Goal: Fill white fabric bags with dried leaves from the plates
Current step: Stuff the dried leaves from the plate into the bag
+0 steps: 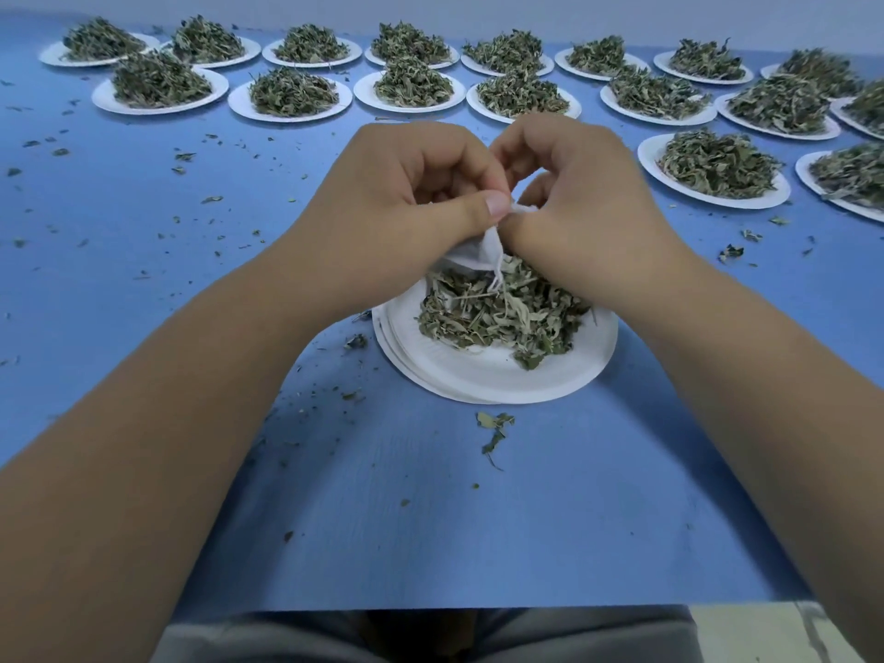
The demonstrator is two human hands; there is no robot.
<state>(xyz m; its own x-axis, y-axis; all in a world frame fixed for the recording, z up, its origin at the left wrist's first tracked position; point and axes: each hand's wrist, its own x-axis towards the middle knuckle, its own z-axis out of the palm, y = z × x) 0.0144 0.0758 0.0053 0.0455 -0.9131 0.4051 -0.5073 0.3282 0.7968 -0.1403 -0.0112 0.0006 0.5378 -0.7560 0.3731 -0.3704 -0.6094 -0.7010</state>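
Head view: a thin white fabric bag (480, 253) (strings dangling) is pinched by the left hand (411, 193) and right hand (579, 193). It is held above crinkly dried leaves (497, 313) heaped on a round paper plate (497, 375).

A stack of plates (497, 375) sits on the table (430, 543) near its front edge, with a heap of leaves (497, 313) on top. Both hands hold a bag (478, 253) above that heap. Behind and to the right, rows of leaf-laden plates (406, 90) span the table; crumbs (495, 430) lie scattered between.
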